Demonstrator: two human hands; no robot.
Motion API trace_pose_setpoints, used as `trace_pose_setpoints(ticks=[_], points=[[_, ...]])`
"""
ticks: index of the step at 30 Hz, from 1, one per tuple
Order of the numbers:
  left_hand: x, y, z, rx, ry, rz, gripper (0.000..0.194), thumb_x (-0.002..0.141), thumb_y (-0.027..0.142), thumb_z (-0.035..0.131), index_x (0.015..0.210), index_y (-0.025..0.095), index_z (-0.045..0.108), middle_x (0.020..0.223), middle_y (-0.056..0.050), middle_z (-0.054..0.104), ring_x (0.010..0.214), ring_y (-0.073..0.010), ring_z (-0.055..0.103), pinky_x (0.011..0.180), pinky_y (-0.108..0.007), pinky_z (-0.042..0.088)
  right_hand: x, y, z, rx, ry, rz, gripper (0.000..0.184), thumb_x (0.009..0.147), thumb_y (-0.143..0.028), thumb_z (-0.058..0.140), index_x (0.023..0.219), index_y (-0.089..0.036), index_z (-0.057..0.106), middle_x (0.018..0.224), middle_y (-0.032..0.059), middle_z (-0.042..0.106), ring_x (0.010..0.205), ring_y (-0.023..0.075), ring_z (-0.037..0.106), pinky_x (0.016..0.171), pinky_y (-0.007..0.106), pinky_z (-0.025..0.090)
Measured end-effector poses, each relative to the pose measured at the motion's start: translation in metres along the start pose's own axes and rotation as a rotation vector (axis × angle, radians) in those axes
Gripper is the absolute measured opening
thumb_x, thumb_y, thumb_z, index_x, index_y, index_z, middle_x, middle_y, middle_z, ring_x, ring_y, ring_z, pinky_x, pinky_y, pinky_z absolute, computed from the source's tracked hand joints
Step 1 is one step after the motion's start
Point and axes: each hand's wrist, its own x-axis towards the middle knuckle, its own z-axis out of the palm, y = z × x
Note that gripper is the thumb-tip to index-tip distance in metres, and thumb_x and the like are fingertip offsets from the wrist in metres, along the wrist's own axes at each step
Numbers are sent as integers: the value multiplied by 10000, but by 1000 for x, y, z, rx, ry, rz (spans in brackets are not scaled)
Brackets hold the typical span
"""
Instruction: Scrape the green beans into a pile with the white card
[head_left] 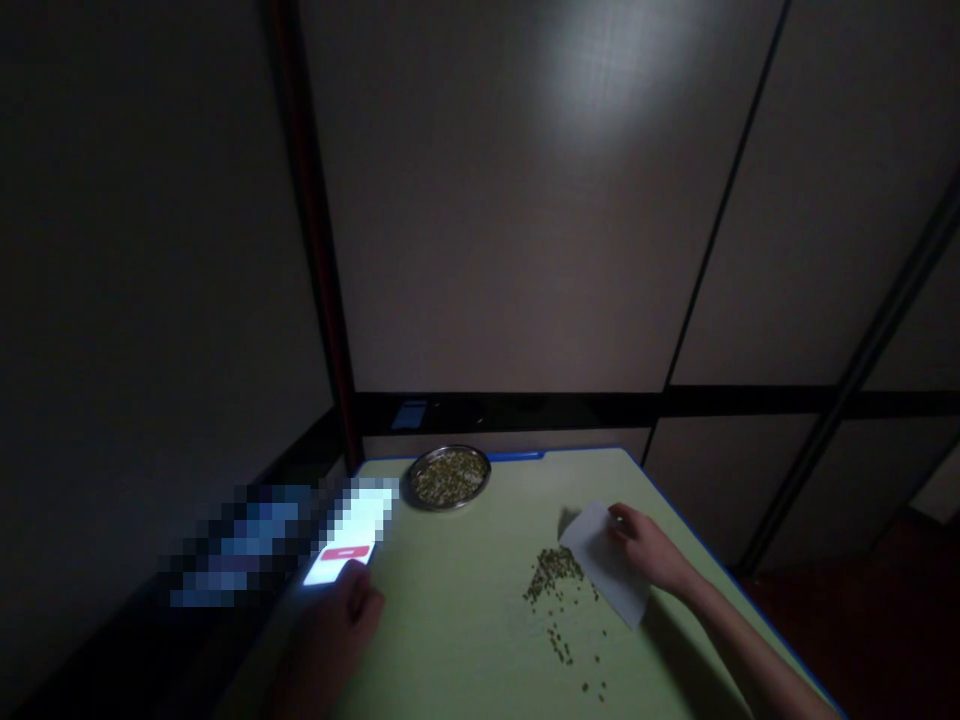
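Observation:
My right hand (649, 548) pinches a white sheet of paper (606, 562) by its upper right side. The paper is tilted, its lower left edge right beside a loose heap of small greenish-brown beans or seeds (553, 572). A thin trail of them is scattered toward me on the table. At the left, my left hand (358, 610) is closed, fingers curled, at the lower edge of a lit phone (319, 570) with a red button on its screen. Whether those fingers touch the phone or hold anything is hidden in shadow.
A round metal plate (450, 504) with green and pale grains stands at the table's far left corner. The light green table (450, 620) has a blue rim. Beyond it rise wardrobe doors (510, 220), with a glossy dark panel on the left reflecting the phone. The room is dim.

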Motion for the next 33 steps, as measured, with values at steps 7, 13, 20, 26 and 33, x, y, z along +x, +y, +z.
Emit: trace_pose_setpoints(ticks=[7, 13, 20, 26, 33], points=[[4, -11, 6, 2, 9, 1, 151, 756, 347, 431, 668, 235, 381, 519, 64, 403, 492, -116, 440, 503, -213, 309, 7, -33, -27, -206, 37, -39, 366, 854, -224, 438, 1184, -151, 577, 1078, 136, 691, 1000, 230, 637, 819, 296, 425], [3, -5, 1, -36, 13, 0, 171, 742, 338, 458, 652, 235, 355, 510, 71, 373, 491, -111, 413, 499, -210, 296, 11, -68, -7, -355, 3, -117, 298, 873, -207, 438, 1094, -208, 638, 974, 115, 721, 923, 233, 661, 767, 287, 404], [3, 1, 1, -53, 18, -26, 149, 738, 305, 447, 655, 239, 342, 513, 74, 334, 482, -110, 389, 496, -212, 288, -18, -87, 17, -324, -130, -314, 313, 813, -136, 454, 971, -239, 704, 978, 66, 740, 961, 208, 660, 797, 242, 413], [2, 2, 1, -10, 16, -6, 137, 754, 306, 432, 665, 240, 352, 524, 73, 346, 485, -113, 399, 498, -216, 280, -54, -81, 12, -184, -186, -473, 368, 786, -98, 431, 1014, -237, 685, 1056, 27, 721, 966, 178, 655, 830, 237, 433], [2, 1, 2, 33, -31, 11, 129, 798, 293, 405, 699, 239, 342, 533, 79, 333, 490, -110, 414, 507, -214, 274, -74, -82, 1, -166, -199, -495, 493, 746, -43, 413, 1118, -245, 667, 1121, 30, 704, 1041, 186, 632, 900, 259, 421]])
